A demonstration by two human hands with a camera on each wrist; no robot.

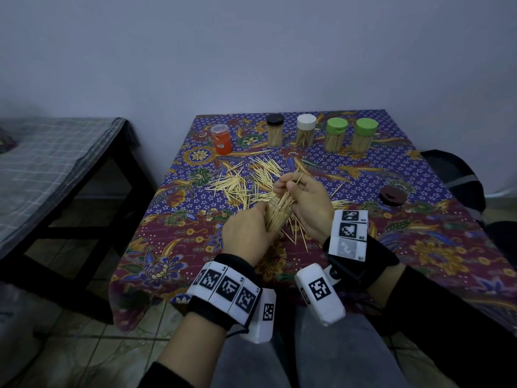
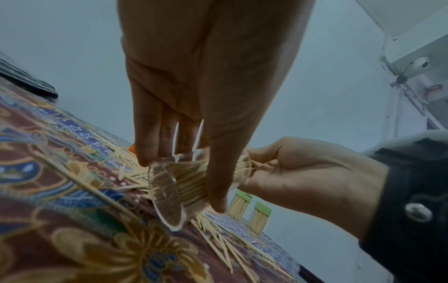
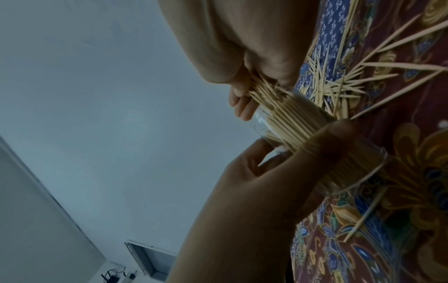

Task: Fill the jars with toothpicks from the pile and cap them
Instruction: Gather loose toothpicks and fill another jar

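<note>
Here the jar point(image 1: 275, 217) lies tilted between the two hands, its long axis running from its base near the left hand point(image 1: 246, 236) up and away to its mouth at the right hand point(image 1: 305, 203). The left hand wraps the jar's body, thumb on one side and fingers on the other, holding it off the cloth point(image 1: 377, 169). The right hand is the nearer one to the mouth; its fingers are curled round a bundle of toothpicks point(image 3: 264, 95) whose ends already sit inside the opening. The bundle runs along the jar's axis, so it looks as if it only needs pushing lengthwise.

The pile point(image 1: 243, 183) lies just beyond both hands. Farther past it stand five capped jars point(image 1: 305, 130) in a row. A loose dark cap point(image 1: 393, 195) lies well out to the right of the right hand, probably meant for this jar.
</note>
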